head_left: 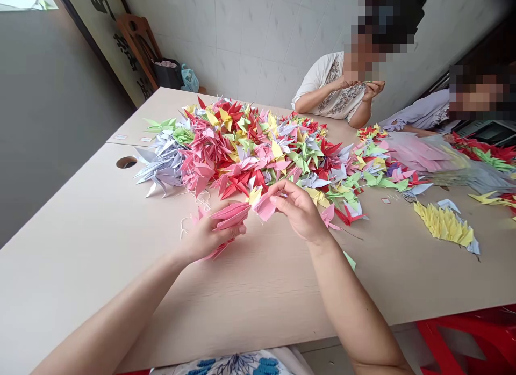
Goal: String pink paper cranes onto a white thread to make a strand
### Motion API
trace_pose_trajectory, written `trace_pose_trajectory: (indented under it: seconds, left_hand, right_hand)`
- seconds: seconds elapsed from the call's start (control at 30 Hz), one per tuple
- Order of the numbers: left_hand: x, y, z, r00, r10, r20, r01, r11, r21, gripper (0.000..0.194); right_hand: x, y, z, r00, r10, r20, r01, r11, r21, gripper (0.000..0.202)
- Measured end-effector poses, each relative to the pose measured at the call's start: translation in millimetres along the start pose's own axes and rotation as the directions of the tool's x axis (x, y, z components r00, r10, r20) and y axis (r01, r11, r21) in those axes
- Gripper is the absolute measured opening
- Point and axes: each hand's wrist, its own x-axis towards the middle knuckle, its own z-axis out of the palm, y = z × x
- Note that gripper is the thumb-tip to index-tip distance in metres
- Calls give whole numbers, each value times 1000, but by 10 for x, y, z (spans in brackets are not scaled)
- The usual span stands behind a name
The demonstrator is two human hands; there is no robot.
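My left hand (pixel 212 232) is closed around a bunch of pink folded-paper cranes (pixel 231 216), which stick out past the thumb and below the palm. In my right hand (pixel 298 206), thumb and fingers pinch a single pink paper crane (pixel 264 207) close to the bunch's tip. Just beyond both hands lies a big heap of paper cranes (pixel 242 144) in red, pink, yellow, green and pale blue. White string (pixel 203 200) lies curled on the table beside my left hand. A green piece of paper (pixel 350 260) shows partly behind my right forearm.
The pale wooden table (pixel 80 219) has a round hole (pixel 126 162) at its left. A row of yellow cranes (pixel 443 224) and plastic bags of cranes (pixel 427 152) lie to the right. Two people sit across; one holds something small. A red stool (pixel 463 332) stands lower right.
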Motion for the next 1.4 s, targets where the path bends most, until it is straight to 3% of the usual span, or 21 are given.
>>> trace_pose_trajectory:
  seconds: [0.13, 0.33, 0.7, 0.9, 1.0, 1.13, 1.27, 1.4]
  left_hand:
    - [-19, -6, -118, 996, -81, -33, 80, 997, -8, 26]
    - [16, -32, -198, 997, -75, -21, 73, 993, -88, 30]
    - [74, -50, -201, 952, -132, -275, 12, 917, -399, 36]
    - [62, -44, -191, 949, -135, -285, 2, 906, -423, 32]
    - [41, -48, -194, 975, -107, -196, 30, 933, -359, 27]
    - [-6, -20, -218, 999, -37, -10, 35, 987, -156, 26]
    - [-67, 35, -247, 981, -38, 188, 21, 995, 93, 51]
    - [-107, 71, -267, 979, -57, 198, -42, 885, 463, 71]
  right_hand:
    - [8, -3, -69, 998, -21, -62, 17, 998, -67, 12]
    - [-28, 15, -112, 996, -26, -83, 17, 994, -108, 11]
    - [-123, 25, 100, 999, -44, 15, 44, 999, 5, 8]
    - [-161, 212, 170, 996, -35, -88, 49, 986, 160, 35]
    - [-152, 283, 151, 982, -40, -185, 80, 974, 213, 36]
    - [-141, 312, 72, 948, 27, -316, 79, 945, 318, 35]
    - [-150, 296, 2, 934, 70, -351, 62, 934, 351, 35]
    - [-154, 315, -30, 929, 68, -363, 70, 933, 354, 36]
